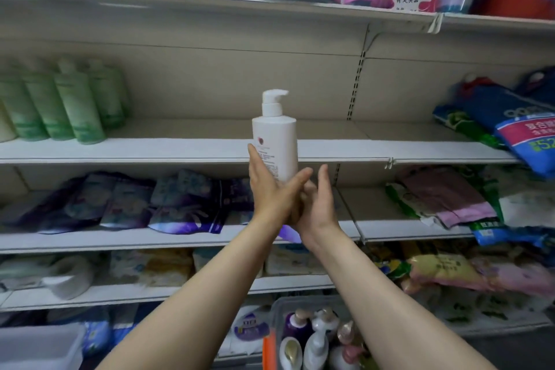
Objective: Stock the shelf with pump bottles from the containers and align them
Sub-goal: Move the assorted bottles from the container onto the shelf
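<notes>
Head view: white pump bottle [275, 144] held up at the middle shelf [150, 150], not yet set down

I judge both hands are lifting it from the base to keep it upright for a square placement on the bare stretch right of the green bottles [60, 105]. Left hand [271, 189] presses straight fingers along its side, grip open; right hand [315, 204] cups beneath, closure not discernible. Both arms extended. Container [277, 309] of further bottles sits below

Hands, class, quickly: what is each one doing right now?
Left hand: holds the white pump bottle, fingers straight.
Right hand: supports the bottle's base, fingers straight.
</notes>
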{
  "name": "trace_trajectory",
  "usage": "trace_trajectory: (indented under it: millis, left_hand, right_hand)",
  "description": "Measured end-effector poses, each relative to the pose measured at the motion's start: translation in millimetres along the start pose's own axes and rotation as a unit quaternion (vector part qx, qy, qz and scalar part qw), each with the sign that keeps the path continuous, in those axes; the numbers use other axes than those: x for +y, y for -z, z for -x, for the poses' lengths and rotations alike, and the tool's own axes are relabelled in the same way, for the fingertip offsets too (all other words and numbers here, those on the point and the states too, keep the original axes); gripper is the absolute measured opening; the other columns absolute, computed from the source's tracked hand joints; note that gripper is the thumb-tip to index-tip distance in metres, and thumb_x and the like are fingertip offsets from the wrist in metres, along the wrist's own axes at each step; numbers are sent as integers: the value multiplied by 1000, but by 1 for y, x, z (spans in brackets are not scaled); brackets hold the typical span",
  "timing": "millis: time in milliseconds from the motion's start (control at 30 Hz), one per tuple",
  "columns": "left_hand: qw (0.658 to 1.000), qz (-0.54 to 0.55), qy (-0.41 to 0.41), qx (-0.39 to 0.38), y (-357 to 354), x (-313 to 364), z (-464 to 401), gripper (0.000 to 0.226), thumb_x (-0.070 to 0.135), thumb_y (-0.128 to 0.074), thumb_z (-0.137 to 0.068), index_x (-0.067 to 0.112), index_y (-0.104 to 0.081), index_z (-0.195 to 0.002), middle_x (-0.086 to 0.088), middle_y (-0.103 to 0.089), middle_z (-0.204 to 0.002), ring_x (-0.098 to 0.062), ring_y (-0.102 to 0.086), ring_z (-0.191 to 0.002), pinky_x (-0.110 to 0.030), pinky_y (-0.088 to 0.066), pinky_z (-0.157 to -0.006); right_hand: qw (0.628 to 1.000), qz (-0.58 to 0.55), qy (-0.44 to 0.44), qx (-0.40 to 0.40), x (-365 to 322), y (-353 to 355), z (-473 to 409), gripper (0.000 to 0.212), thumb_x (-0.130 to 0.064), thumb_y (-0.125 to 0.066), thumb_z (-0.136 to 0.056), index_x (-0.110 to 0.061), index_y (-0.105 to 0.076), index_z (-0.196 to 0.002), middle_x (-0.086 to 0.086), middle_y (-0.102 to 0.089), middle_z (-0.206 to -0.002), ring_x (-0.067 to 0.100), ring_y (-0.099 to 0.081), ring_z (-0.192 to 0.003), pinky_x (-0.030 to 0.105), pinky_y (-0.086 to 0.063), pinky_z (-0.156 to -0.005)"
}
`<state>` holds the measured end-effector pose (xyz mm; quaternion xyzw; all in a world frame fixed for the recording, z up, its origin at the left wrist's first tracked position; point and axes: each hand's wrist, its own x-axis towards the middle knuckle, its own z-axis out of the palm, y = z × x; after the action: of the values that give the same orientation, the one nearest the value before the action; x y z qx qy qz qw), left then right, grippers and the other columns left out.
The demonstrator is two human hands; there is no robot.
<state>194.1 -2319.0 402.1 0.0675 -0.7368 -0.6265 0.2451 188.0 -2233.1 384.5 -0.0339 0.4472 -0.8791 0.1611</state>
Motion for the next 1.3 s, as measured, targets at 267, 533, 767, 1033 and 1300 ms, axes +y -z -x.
trace_trajectory:
  millis: [267,533,767,1033,1300]
  left_hand:
    - [994,112,-1,15,41,8,-20,83,39,-84,-67,31,-41,-137,0,-65,-115,-17,-65,-103,-45,-55,-92]
    - [978,182,-10,-96,108,24,-58,31,37,-74,-84,25,-68,-112,-3,-74,-104,-24,-72,-97,-40,-60,-80]
    - [999,7,-32,-34,177,23,-131,26,41,-62,-93,28,-71,-113,5,-75,-103,-20,-69,-100,-48,-55,-91]
    - [997,-67,-19,-40,235,-2,-196,39,32,-80,-79,28,-68,-115,6,-73,-104,-17,-68,-98,-46,-57,-88]
    - [995,-97,8,-29,278,-43,-267,40,35,-82,-78,12,-66,-107,-2,-72,-102,-22,-68,-95,-48,-57,-86]
  right_hand:
    - [998,67,-10,-3,-7,-29,-5,67,-71,-30,-97,-26,-68,-128,2,-72,-122,21,-68,-114,48,-57,-93]
    - [990,127,-58,-18,-27,-80,-50,71,-72,-35,-93,-19,-69,-124,10,-66,-121,30,-60,-115,50,-56,-86]
    - [996,90,-22,-8,-9,-142,-93,56,-57,-39,-98,-20,-69,-126,2,-63,-124,21,-58,-105,41,-57,-77]
    - [993,114,34,-26,35,-206,-149,44,-50,-42,-100,-21,-71,-114,-3,-77,-104,13,-68,-103,33,-54,-83]
    - [986,158,38,-37,72,-241,-217,41,-53,-40,-101,-27,-67,-117,-12,-75,-111,5,-66,-108,27,-52,-84]
